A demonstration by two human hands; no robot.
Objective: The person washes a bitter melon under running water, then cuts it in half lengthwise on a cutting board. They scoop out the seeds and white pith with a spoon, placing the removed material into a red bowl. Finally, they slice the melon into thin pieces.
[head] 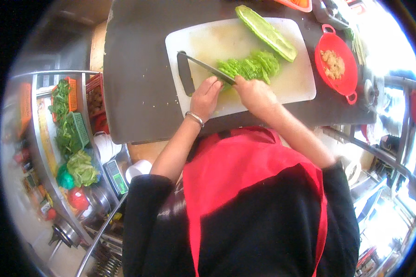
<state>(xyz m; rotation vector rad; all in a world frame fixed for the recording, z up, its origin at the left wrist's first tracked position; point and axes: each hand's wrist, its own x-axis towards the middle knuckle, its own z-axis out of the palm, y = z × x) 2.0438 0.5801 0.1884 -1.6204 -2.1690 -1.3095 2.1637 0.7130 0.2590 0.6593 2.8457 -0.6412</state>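
A white cutting board (228, 41) with a dark handle slot lies on the dark worktop. My right hand (254, 91) grips a kitchen knife (206, 66), its blade pointing up and left over the board. Close to the blade, my left hand (207, 95) has its fingers bunched at the near-left end of the sliced green vegetable; whatever lies under the fingertips is mostly hidden. The slices, apparently bitter melon (249, 67), form a pile at mid-board. Behind them a hollowed bitter melon half (267, 33) rests cut side up, partly over the board's far edge.
Right of the board sits a red two-handled colander or bowl (320, 65) holding pale chopped food. An orange basket (311, 6) and a metal container (327, 15) stand at the far right. On the left, a metal rack (38, 138) holds leafy greens (62, 100) and a cabbage-like head (82, 168).
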